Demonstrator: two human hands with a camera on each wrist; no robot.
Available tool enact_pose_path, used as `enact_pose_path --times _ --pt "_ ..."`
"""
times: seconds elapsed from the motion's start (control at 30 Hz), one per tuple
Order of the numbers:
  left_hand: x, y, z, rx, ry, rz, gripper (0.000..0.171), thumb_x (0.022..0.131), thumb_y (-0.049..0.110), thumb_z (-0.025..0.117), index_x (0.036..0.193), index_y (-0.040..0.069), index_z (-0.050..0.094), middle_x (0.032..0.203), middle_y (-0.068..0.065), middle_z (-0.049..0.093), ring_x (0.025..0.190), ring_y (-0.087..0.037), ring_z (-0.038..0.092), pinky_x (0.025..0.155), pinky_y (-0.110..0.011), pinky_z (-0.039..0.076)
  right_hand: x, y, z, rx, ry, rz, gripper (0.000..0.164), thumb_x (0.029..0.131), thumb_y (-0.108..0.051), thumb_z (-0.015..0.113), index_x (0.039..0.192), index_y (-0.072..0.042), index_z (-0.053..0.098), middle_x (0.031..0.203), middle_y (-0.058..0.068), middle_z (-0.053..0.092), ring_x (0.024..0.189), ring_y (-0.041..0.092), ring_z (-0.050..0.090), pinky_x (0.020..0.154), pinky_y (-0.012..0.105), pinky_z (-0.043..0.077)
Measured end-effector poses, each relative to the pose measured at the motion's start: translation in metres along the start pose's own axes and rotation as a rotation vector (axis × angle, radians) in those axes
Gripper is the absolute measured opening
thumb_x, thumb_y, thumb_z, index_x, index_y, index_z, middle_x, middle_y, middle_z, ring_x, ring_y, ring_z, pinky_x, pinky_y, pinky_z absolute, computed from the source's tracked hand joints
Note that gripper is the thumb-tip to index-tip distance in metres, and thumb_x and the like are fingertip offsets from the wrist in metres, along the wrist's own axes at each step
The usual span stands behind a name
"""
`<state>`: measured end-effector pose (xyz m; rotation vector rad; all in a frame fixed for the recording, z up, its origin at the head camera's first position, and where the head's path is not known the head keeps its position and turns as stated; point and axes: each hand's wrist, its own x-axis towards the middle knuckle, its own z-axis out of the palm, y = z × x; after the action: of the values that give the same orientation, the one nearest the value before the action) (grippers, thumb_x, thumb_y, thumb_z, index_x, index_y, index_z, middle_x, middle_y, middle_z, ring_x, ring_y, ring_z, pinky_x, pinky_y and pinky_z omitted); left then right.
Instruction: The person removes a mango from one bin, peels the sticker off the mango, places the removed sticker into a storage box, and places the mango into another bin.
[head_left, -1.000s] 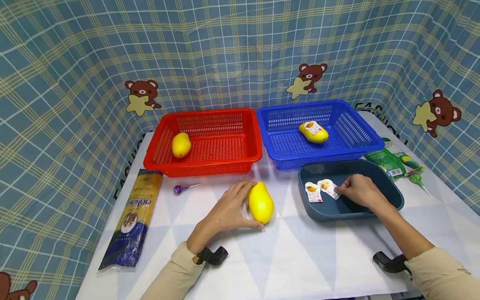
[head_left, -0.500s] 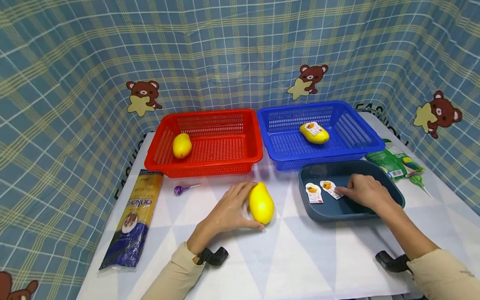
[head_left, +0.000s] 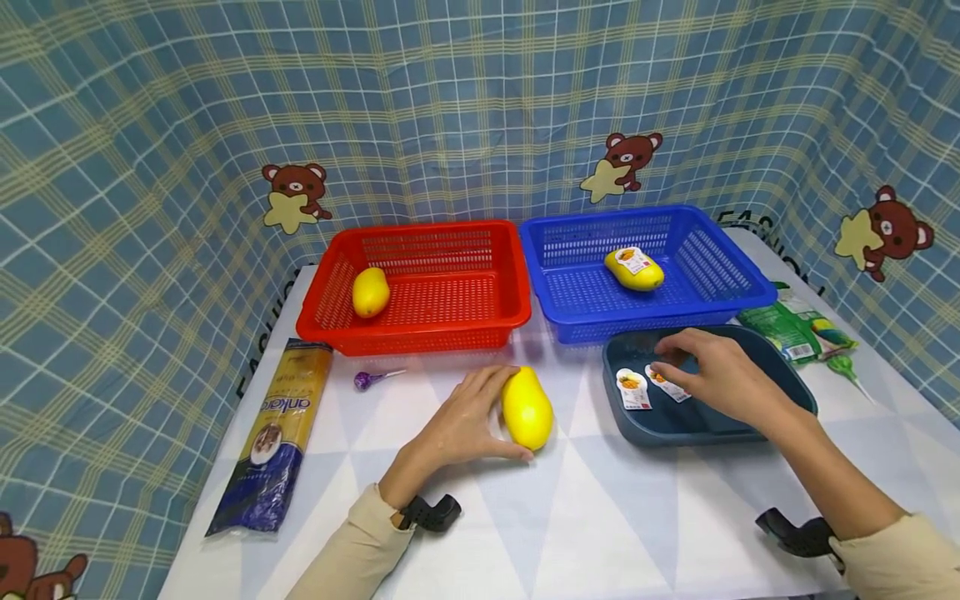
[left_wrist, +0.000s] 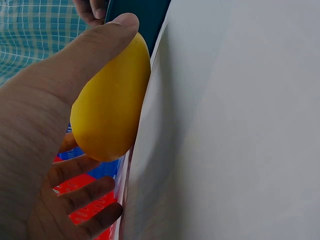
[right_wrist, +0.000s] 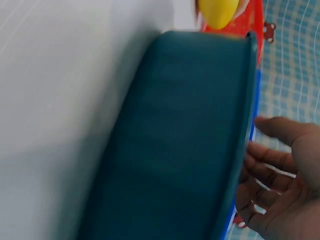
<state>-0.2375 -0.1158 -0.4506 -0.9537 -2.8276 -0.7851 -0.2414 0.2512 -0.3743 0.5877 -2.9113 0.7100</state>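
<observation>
My left hand (head_left: 467,418) pinches a smooth yellow mango (head_left: 527,408) on the cloth-covered table, thumb at its near end and fingers along the far end. In the left wrist view the thumb lies across the top of it. Over the dark teal tray (head_left: 720,429) hovers my right hand (head_left: 716,375), thumb and fingers apart with nothing between them. Two white stickers with a fruit picture lie inside the tray: the left sticker (head_left: 634,390) shows whole, the right sticker (head_left: 670,385) is partly covered by the thumb. The right wrist view shows the fingers beyond the tray's wall.
Behind stand a red basket (head_left: 427,340) with a mango (head_left: 371,292) and a blue basket (head_left: 566,287) with a stickered mango (head_left: 634,269). A pasta packet (head_left: 273,433) and purple lollipop (head_left: 363,381) lie left; a green packet (head_left: 783,329) and green lollipop (head_left: 842,365) lie right.
My right hand has let go of the right sticker, which stays in the tray, and its fingers have spread and lifted. The left hand keeps its grip on the mango.
</observation>
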Motion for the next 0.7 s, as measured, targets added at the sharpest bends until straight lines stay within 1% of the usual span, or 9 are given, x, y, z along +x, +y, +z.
enact_pose_path --times 0.1,0.23,0.33,0.4,0.43,0.5,0.57,0.67,0.7 --pt "0.000 0.000 0.000 0.003 0.005 0.005 0.117 0.060 0.072 0.083 0.154 0.020 0.036 0.149 -0.001 0.042 0.134 -0.019 0.039 0.110 -0.044 0.036 0.002 -0.016 0.001 0.045 -0.013 -0.062 0.033 0.093 -0.021 0.073 0.120 -0.002 0.067 0.108 0.010 0.068 0.097 0.028 0.063 0.079 0.046 0.057" --pt "-0.001 0.000 0.001 0.007 0.001 0.001 0.117 0.060 0.072 0.083 0.154 0.020 0.035 0.149 -0.001 0.042 0.134 -0.019 0.039 0.110 -0.043 0.036 0.007 -0.037 0.007 0.095 -0.065 -0.107 0.042 0.093 -0.029 0.073 0.127 -0.005 0.065 0.118 0.010 0.066 0.104 0.028 0.062 0.084 0.049 0.056" --pt "-0.001 0.000 0.001 0.004 -0.004 -0.004 0.117 0.060 0.072 0.083 0.154 0.021 0.035 0.149 -0.001 0.041 0.134 -0.019 0.039 0.110 -0.044 0.037 0.012 -0.051 0.015 0.085 -0.115 -0.132 0.052 0.092 -0.040 0.073 0.132 -0.009 0.062 0.127 0.010 0.062 0.112 0.030 0.058 0.093 0.055 0.050" --pt "-0.001 0.000 0.001 0.002 -0.004 -0.005 0.117 0.060 0.072 0.084 0.154 0.021 0.035 0.149 -0.001 0.042 0.134 -0.018 0.039 0.109 -0.044 0.038 0.015 -0.059 0.022 0.075 -0.152 -0.145 0.060 0.090 -0.048 0.072 0.136 -0.011 0.060 0.134 0.011 0.059 0.118 0.032 0.054 0.097 0.059 0.046" --pt "-0.001 0.000 0.001 0.002 -0.003 -0.004 0.117 0.060 0.072 0.084 0.154 0.021 0.035 0.149 -0.001 0.042 0.133 -0.018 0.040 0.109 -0.044 0.038 0.016 -0.062 0.026 0.064 -0.167 -0.158 0.065 0.089 -0.052 0.071 0.138 -0.012 0.060 0.137 0.010 0.057 0.121 0.033 0.051 0.099 0.063 0.042" --pt "-0.001 0.000 0.001 -0.002 0.000 0.002 0.116 0.060 0.072 0.083 0.154 0.021 0.036 0.149 -0.001 0.042 0.132 -0.018 0.040 0.108 -0.044 0.039 0.020 -0.067 0.035 0.065 -0.196 -0.179 0.070 0.087 -0.053 0.073 0.141 -0.012 0.058 0.141 0.011 0.053 0.127 0.034 0.047 0.102 0.064 0.038" --pt "-0.001 0.000 0.001 -0.001 0.005 0.008 0.116 0.060 0.072 0.083 0.153 0.021 0.036 0.148 0.000 0.042 0.132 -0.018 0.041 0.107 -0.044 0.040 0.023 -0.072 0.044 0.064 -0.211 -0.208 0.073 0.084 -0.052 0.076 0.142 -0.012 0.056 0.143 0.009 0.052 0.129 0.032 0.045 0.103 0.061 0.037" --pt "-0.001 -0.001 0.001 -0.009 0.009 0.016 0.116 0.060 0.072 0.083 0.153 0.021 0.036 0.148 0.000 0.042 0.132 -0.017 0.041 0.106 -0.044 0.040 0.028 -0.078 0.056 0.065 -0.224 -0.250 0.077 0.081 -0.047 0.082 0.144 -0.011 0.055 0.144 0.007 0.052 0.132 0.031 0.043 0.104 0.061 0.034" --pt "-0.002 0.000 0.000 -0.010 0.011 0.019 0.116 0.060 0.072 0.083 0.153 0.020 0.036 0.148 0.000 0.043 0.132 -0.017 0.041 0.106 -0.044 0.040 0.030 -0.080 0.059 0.059 -0.224 -0.265 0.079 0.080 -0.048 0.082 0.144 -0.011 0.054 0.144 0.006 0.052 0.132 0.031 0.043 0.104 0.062 0.033"
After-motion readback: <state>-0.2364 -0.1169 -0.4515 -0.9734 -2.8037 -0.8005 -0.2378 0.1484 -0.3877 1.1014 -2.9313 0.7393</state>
